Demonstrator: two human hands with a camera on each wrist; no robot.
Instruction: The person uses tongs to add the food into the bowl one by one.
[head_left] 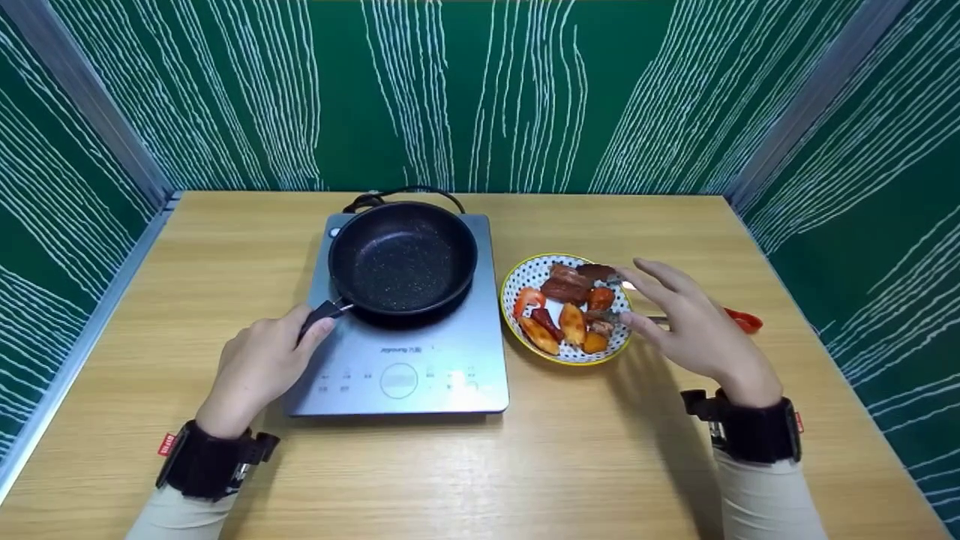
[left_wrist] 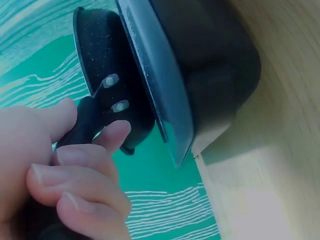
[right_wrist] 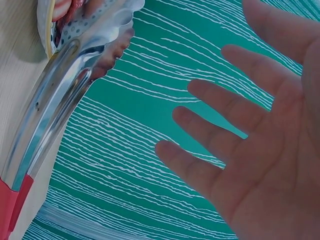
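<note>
My left hand (head_left: 264, 367) grips the black handle (head_left: 320, 318) of a black frying pan (head_left: 405, 259) at the front left of the induction cooktop (head_left: 442, 375). The left wrist view shows the fingers wrapped round the handle (left_wrist: 82, 122). My right hand (head_left: 694, 326) hovers over the right side of a dotted bowl (head_left: 525, 270) with a yellow rim, fingers spread. In the right wrist view, metal tongs (right_wrist: 52, 107) with red grips lean over the bowl's rim, apart from that open palm. The bowl holds browned meat (head_left: 566, 283) and yellow-orange pieces (head_left: 572, 324).
The cooktop's black cable (head_left: 409, 189) loops behind the pan. Everything stands on a wooden table (head_left: 480, 480). Green panels (head_left: 480, 90) with white lines close off the back and both sides.
</note>
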